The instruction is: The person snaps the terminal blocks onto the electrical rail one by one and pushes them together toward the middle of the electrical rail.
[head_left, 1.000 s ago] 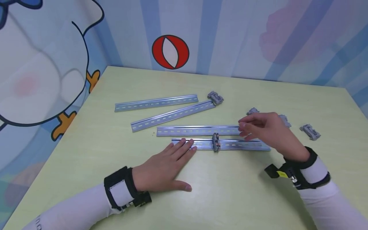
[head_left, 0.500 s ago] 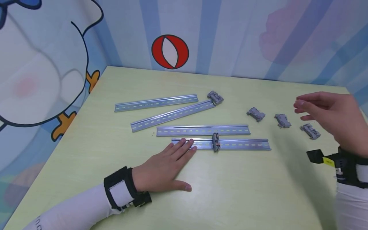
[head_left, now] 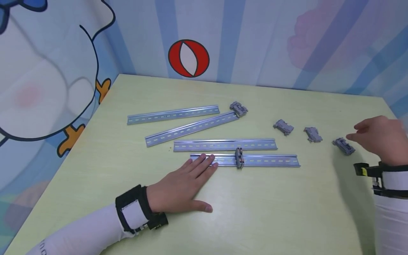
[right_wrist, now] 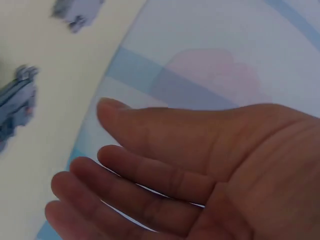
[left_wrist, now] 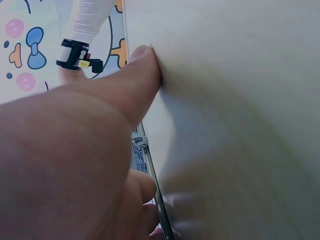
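Observation:
My left hand [head_left: 183, 187] lies flat with fingers spread, its fingertips resting on the left end of the nearest metal DIN rail [head_left: 271, 160]. One grey terminal block [head_left: 239, 158] stands upright across that rail, right of the fingertips. At the far right my right hand [head_left: 382, 138] hovers beside the rightmost terminal block [head_left: 343, 146], thumb and index fingertips close to it. In the right wrist view the fingers [right_wrist: 140, 200] are loosely bent and the palm holds nothing. Part of that terminal block [right_wrist: 17, 105] shows at the left edge there.
Directly behind the nearest rail lies a second DIN rail [head_left: 223, 145]. Two more, a slanted rail [head_left: 191, 128] and a back rail [head_left: 173, 114], lie further off. Other loose blocks are a back terminal block [head_left: 239, 108], a middle one [head_left: 283, 127] and another [head_left: 313, 134].
My right hand has left the right part of the rails, swung far right, then come lower toward the rightmost terminal block. The left hand has stayed in place.

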`<state>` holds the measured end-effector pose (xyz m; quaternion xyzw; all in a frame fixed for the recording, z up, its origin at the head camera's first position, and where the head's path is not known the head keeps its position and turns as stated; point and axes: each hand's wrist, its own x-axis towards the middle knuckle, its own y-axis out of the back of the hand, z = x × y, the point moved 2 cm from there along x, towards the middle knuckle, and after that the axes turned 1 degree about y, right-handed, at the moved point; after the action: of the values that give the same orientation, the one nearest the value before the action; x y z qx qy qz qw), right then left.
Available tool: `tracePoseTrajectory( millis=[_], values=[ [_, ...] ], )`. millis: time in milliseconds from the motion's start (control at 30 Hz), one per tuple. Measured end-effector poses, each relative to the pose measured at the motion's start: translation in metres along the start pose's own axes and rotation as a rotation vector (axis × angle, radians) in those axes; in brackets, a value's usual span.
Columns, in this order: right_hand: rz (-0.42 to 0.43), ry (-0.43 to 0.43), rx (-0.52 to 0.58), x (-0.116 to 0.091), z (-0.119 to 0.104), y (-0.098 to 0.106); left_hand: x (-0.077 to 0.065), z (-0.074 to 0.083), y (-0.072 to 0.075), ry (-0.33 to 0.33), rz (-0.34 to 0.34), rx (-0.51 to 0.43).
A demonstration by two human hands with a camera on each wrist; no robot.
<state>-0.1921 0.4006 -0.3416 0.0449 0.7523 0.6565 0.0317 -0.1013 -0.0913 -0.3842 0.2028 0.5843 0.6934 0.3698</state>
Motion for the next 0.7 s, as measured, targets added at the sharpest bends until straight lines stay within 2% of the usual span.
tracePoseTrajectory(
  millis=[67,200,300,367,433,700],
  values=[
    [-0.02,0.015,0.0,0.009,0.015,-0.014,0.0,0.0,0.0,0.002,-0.004,0.0],
    [-0.118,-0.022,-0.012,0.028,0.05,-0.043,0.001,-0.001,-0.001,0.004,-0.009,0.002],
    [-0.153,-0.043,-0.021,0.036,0.065,-0.058,0.001,-0.001,-0.001,0.006,-0.01,0.007],
    [-0.189,-0.054,-0.015,0.036,0.063,-0.058,0.0,-0.001,-0.002,0.007,-0.009,0.012],
    [-0.187,-0.052,-0.014,0.033,0.055,-0.056,0.0,-0.001,-0.003,0.008,-0.011,0.01],
    [-0.207,-0.114,0.028,0.003,0.003,-0.017,0.001,-0.002,-0.003,0.004,-0.007,0.015]
  ],
)
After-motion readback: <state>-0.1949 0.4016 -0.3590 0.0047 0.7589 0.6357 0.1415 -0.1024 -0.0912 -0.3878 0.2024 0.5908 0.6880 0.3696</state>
